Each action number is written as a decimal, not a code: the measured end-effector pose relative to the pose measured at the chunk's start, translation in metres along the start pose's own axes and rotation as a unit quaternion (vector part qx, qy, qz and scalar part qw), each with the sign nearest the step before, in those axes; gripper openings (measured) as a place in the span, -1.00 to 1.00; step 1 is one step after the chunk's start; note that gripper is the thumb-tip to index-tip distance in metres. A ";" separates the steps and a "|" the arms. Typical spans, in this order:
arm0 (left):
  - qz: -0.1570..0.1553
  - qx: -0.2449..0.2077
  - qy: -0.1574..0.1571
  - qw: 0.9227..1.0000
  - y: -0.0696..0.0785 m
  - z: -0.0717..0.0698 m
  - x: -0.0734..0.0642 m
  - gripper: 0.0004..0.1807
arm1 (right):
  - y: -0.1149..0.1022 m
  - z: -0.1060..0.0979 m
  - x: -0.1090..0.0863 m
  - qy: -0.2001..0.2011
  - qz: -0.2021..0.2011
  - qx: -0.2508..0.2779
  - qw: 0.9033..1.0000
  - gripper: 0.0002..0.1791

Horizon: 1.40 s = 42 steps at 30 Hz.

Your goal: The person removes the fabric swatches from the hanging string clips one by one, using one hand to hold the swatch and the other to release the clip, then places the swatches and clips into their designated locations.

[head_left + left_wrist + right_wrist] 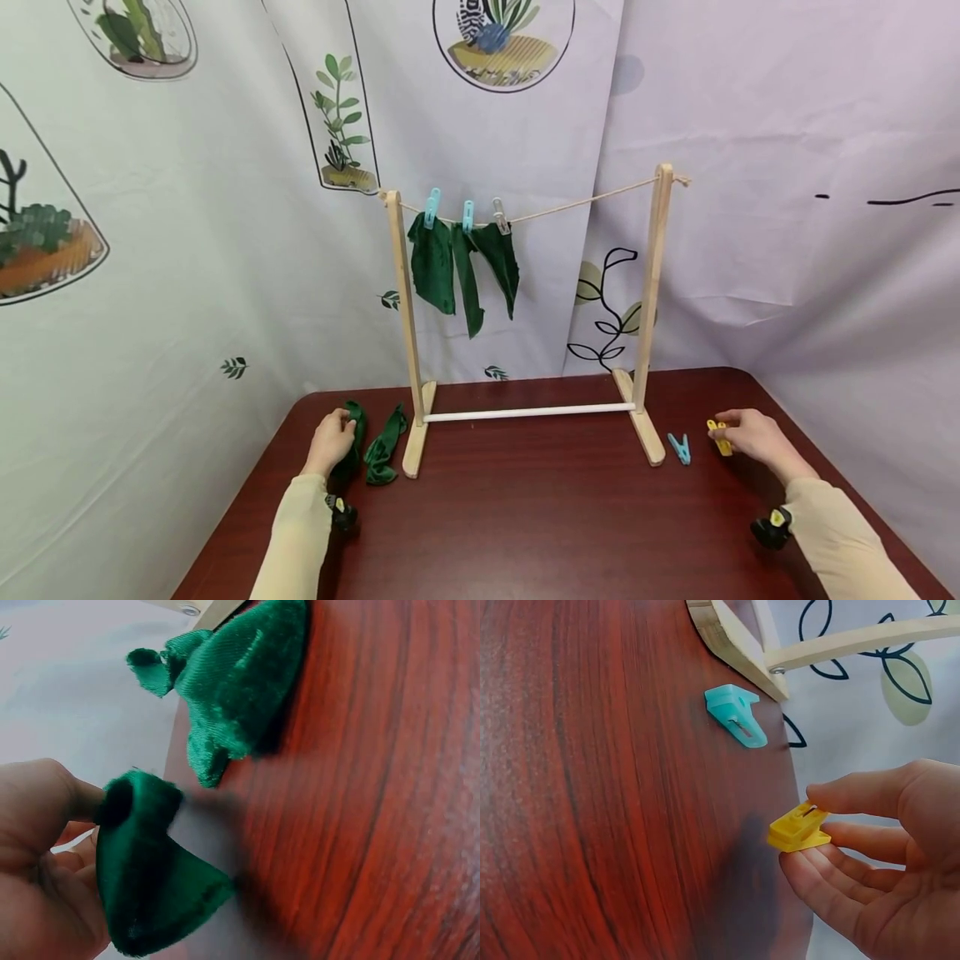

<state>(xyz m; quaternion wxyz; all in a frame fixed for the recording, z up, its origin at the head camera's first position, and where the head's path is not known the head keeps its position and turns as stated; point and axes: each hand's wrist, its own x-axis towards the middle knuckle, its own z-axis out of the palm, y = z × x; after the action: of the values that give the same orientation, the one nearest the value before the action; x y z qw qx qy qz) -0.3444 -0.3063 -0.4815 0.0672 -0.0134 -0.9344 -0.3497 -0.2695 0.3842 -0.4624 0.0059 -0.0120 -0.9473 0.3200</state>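
Note:
My left hand pinches a green velvet cloth between thumb and fingers at the table's left side. A second crumpled green cloth lies just to its right. At the right side, my right hand holds a yellow clothespin between thumb and fingers, over the table. A light blue clothespin lies on the table left of that hand. Three green cloth pieces hang from the string, held by two light blue clothespins and a greyish one.
A wooden rack stands at the back of the dark red table, with a left post, a right post and a white bar low between them. Its feet point toward me. Patterned white fabric hangs behind.

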 end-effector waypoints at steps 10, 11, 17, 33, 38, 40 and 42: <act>-0.016 0.023 -0.018 0.999 -0.005 0.003 -0.003 -0.54 | 0.002 0.008 0.003 -0.031 0.010 0.024 0.999 -0.49; -0.018 0.025 -0.020 0.999 -0.005 0.003 -0.003 -0.53 | 0.002 0.009 0.003 -0.033 0.010 0.024 0.999 -0.49; -0.022 0.042 -0.030 0.998 -0.007 0.003 -0.002 -0.48 | 0.002 0.014 0.003 -0.036 0.008 0.034 0.999 -0.50; -0.038 0.052 -0.033 0.997 -0.008 0.003 -0.005 -0.49 | 0.004 0.021 0.001 -0.014 0.015 0.041 0.999 -0.47; -0.036 0.054 -0.027 0.998 -0.008 0.004 -0.004 -0.50 | 0.004 0.020 0.001 -0.015 0.010 0.039 0.999 -0.45; -0.037 0.052 -0.027 0.998 -0.008 0.004 -0.005 -0.50 | 0.005 0.020 0.001 -0.018 0.012 0.040 0.999 -0.43; -0.035 0.050 -0.027 0.998 -0.007 0.005 -0.007 -0.49 | 0.006 0.021 0.001 -0.022 0.013 0.041 0.999 -0.41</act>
<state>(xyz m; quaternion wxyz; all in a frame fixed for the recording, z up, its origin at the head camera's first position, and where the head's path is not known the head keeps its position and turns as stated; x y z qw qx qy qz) -0.3389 -0.3086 -0.4905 0.0301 0.0127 -0.9520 -0.3043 -0.2704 0.3764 -0.4831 -0.0184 -0.0169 -0.9330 0.3591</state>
